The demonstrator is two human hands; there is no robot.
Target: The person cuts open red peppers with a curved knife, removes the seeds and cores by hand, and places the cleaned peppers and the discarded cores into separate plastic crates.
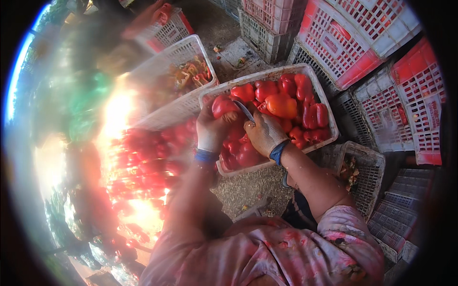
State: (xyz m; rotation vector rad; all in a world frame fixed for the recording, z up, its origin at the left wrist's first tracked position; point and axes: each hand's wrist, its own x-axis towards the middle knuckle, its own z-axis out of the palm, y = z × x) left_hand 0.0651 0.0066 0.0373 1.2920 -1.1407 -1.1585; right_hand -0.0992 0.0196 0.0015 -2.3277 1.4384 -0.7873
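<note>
My left hand (210, 129), in a pale glove with a blue band at the wrist, is closed around a red bell pepper (222, 106). My right hand (265, 133), gloved in the same way, grips a knife (245, 111). Its handle is hidden in the fingers, and the blade points up and left, against or close beside the pepper. Both hands are over a white crate (326, 106) filled with red bell peppers (248, 155). One orange-red bell pepper (281, 106) lies just beyond my right hand.
Beyond to the left stands a white crate (177, 106) with pepper scraps (192, 72). A heap of red peppers (143, 164) lies left, partly lost in glare. A smaller crate (374, 178) with scraps is right of my right arm. Stacked red-and-white crates (334, 45) line the right side.
</note>
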